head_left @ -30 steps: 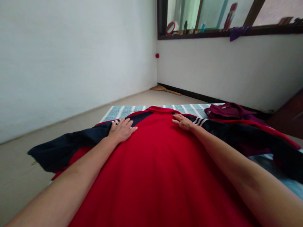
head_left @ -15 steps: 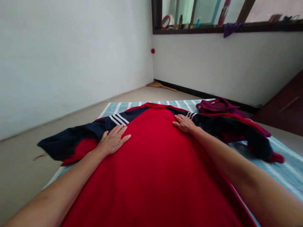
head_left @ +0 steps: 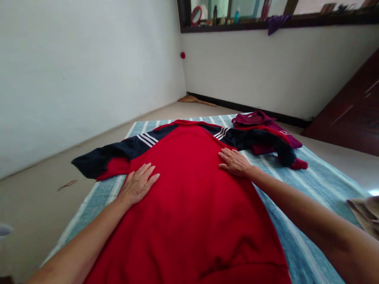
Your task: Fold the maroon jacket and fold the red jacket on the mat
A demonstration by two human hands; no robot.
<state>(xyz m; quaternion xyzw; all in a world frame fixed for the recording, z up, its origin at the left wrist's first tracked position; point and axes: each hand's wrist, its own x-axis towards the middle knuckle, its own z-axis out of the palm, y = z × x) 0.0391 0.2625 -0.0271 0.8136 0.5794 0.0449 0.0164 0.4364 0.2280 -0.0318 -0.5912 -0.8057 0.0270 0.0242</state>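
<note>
Resting palm-down, left hand (head_left: 137, 185) touches the 9 o'clock side of the red jacket (head_left: 183, 189), fingers slightly spread, gripping nothing. Jacket lies flat on striped cloth (head_left: 314, 173), long axis 12–6, collar at 12, under both hands, neither clearly nearer. Right hand (head_left: 236, 162) lies flat at its 3 o'clock edge, thumb apart from fingers, nothing grasped.

The place is a room in a home. The window (head_left: 248, 8) carries a red-framed mirror (head_left: 196, 15), small bottles (head_left: 215, 15) and a purple cloth (head_left: 276, 23) along its sill (head_left: 233, 28). Below the window, a broom (head_left: 194, 99) lies on the floor (head_left: 35, 205).
</note>
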